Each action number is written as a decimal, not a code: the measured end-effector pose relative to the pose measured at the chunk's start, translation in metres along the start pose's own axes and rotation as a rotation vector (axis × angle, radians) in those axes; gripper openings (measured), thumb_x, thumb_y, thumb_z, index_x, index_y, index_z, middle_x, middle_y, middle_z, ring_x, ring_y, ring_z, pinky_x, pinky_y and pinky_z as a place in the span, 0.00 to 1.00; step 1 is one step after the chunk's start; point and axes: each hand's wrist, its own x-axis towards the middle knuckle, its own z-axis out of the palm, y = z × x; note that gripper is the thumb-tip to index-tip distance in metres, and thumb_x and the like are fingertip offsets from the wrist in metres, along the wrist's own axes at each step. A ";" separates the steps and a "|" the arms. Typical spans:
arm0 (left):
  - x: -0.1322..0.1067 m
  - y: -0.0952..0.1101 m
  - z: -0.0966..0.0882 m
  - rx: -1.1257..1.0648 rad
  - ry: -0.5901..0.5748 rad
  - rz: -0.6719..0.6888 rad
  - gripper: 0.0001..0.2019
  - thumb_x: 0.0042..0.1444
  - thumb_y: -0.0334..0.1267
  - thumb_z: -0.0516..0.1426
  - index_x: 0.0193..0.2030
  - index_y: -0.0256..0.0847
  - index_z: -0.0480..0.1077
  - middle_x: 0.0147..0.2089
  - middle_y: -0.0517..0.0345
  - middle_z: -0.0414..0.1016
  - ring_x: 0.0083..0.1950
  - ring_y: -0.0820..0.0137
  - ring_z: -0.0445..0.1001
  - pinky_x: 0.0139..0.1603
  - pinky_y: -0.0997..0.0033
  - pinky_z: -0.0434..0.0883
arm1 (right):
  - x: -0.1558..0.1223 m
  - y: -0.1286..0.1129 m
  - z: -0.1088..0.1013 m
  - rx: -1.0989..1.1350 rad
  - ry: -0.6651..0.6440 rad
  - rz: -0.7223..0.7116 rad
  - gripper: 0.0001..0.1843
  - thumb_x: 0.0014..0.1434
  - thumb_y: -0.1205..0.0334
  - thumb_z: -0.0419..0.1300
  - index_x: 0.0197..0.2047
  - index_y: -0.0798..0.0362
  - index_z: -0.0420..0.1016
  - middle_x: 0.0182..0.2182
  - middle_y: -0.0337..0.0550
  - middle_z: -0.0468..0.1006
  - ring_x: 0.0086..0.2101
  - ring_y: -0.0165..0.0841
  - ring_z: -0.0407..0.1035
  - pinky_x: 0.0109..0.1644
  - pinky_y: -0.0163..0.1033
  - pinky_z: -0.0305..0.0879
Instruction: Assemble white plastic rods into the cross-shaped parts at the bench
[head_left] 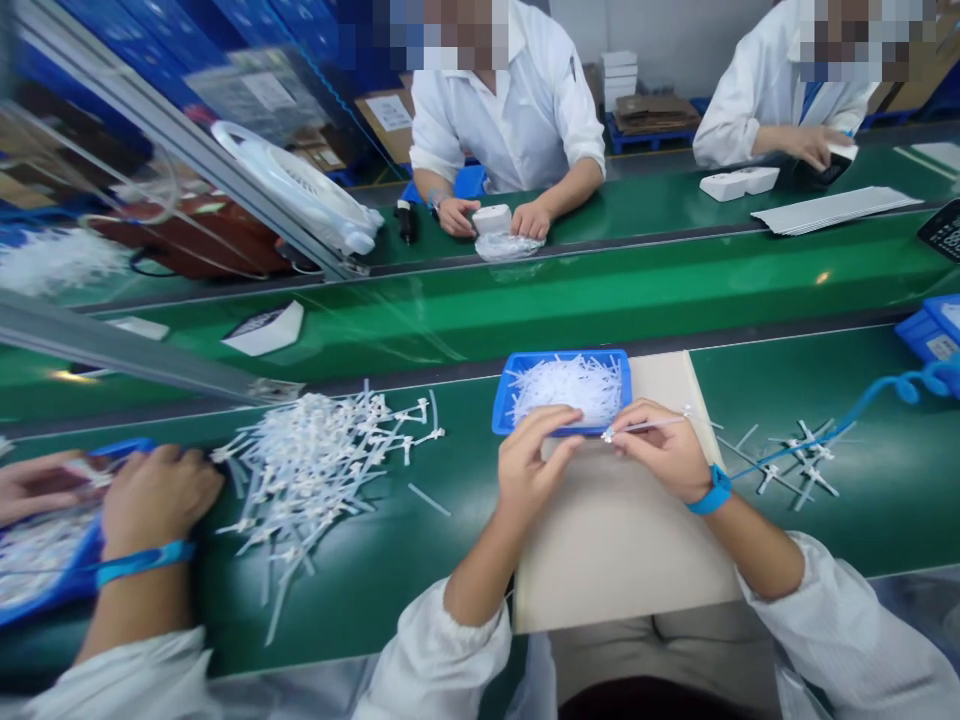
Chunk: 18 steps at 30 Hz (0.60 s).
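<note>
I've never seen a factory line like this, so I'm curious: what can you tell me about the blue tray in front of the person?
The blue tray is a shallow rectangular container, plastic by its look, with a raised rim. It is heaped with thin white plastic pieces and lies flat, overlapping the far edge of a beige board and the green belt. The person's left hand covers part of its near edge; whether they touch is hard to tell.

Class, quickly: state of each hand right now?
Left hand: curled; whether it holds anything cannot be told.
Right hand: closed, holding a thin white plastic piece.
</note>
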 end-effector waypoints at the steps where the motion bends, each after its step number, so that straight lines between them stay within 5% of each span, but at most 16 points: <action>1: 0.001 -0.004 -0.002 0.080 0.058 -0.009 0.08 0.70 0.39 0.64 0.52 0.43 0.82 0.47 0.50 0.86 0.49 0.61 0.83 0.55 0.59 0.78 | 0.001 0.002 -0.001 0.027 0.034 0.041 0.14 0.63 0.48 0.74 0.39 0.51 0.83 0.37 0.45 0.83 0.32 0.33 0.77 0.36 0.39 0.77; 6: 0.005 -0.029 -0.017 0.424 0.202 -0.149 0.10 0.69 0.38 0.61 0.53 0.40 0.78 0.51 0.46 0.84 0.55 0.57 0.78 0.61 0.54 0.71 | 0.001 0.005 -0.009 0.097 0.102 0.113 0.17 0.63 0.46 0.73 0.40 0.52 0.80 0.34 0.44 0.82 0.33 0.36 0.78 0.37 0.41 0.76; 14: 0.001 -0.040 -0.011 0.600 -0.043 -0.233 0.15 0.67 0.46 0.64 0.58 0.49 0.81 0.65 0.50 0.82 0.68 0.45 0.69 0.69 0.41 0.59 | -0.001 0.009 -0.006 0.112 0.042 0.193 0.18 0.61 0.46 0.73 0.40 0.52 0.79 0.29 0.41 0.81 0.29 0.34 0.76 0.37 0.41 0.74; 18: -0.001 -0.039 -0.008 0.620 -0.065 -0.249 0.13 0.68 0.43 0.63 0.57 0.49 0.82 0.61 0.51 0.84 0.66 0.47 0.73 0.69 0.39 0.58 | -0.001 0.011 -0.004 0.131 0.025 0.194 0.17 0.61 0.47 0.73 0.41 0.51 0.79 0.28 0.40 0.80 0.29 0.33 0.75 0.36 0.40 0.72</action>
